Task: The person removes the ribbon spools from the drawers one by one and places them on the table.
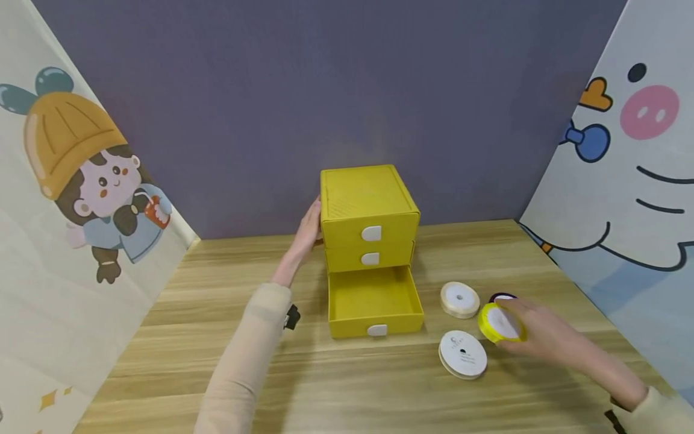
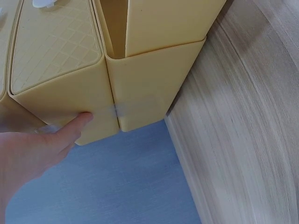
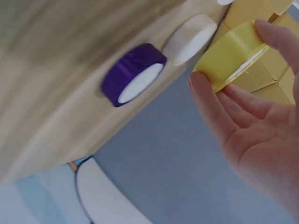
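Note:
A yellow three-drawer cabinet (image 1: 368, 191) stands against the back wall, its bottom drawer (image 1: 347, 328) pulled out with a bare floor showing. My left hand (image 1: 307, 234) rests on the cabinet's left side, fingers extended along it; in the left wrist view a fingertip touches the side panel. On the right, my right hand (image 1: 547, 334) pinches a spool of yellow ribbon (image 3: 233, 49) between thumb and fingers, raised above the table. Under it, partly hidden in the head view, lies a spool of purple ribbon (image 3: 128, 74).
A cream ribbon spool (image 1: 459, 299) and a white spool with printed text (image 1: 463, 354) lie flat to the right of the drawer. Behind the wood-grain table (image 1: 179, 337) rises a grey-blue wall (image 1: 244, 108). Cartoon-printed panels (image 1: 650, 199) flank both sides.

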`<state>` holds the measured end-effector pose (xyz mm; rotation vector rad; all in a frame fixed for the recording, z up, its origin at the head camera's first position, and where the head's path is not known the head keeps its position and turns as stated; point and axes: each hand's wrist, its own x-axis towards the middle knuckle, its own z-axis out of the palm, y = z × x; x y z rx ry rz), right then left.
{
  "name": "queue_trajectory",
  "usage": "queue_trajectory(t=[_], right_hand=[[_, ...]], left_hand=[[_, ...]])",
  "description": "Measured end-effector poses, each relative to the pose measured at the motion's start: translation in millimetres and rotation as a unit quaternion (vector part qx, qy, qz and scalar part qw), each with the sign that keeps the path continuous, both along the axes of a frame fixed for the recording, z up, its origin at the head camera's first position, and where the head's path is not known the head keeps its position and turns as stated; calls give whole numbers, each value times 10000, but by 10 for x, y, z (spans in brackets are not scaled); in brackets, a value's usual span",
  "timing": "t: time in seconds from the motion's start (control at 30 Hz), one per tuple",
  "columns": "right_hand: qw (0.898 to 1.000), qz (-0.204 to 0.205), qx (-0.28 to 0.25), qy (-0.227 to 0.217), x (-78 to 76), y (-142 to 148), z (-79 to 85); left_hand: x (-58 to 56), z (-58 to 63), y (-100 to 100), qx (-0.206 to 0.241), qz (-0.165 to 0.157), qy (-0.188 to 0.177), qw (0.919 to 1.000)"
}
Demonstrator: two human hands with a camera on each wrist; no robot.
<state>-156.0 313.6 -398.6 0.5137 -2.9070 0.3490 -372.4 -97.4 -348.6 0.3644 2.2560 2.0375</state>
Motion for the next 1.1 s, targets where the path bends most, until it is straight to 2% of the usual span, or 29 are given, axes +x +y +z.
queue_trajectory(t=[0.23,0.5,0.73,1.1], right_hand=[[9999,-160,-35,47,157,159,-207],[9988,-424,-258,-55,286,199,-317],[9983,-473,-311,-165,330,198,-365],[9987,-462,-213,-29,369,225,-508]], left_hand=[[5,6,-2,3,-48,67,10000],[-14,-1,-4,54,-39,-43,10000],[-9,-13,0,-21,-17,90,10000],[-19,-11,9,-96,-8,301,9995]])
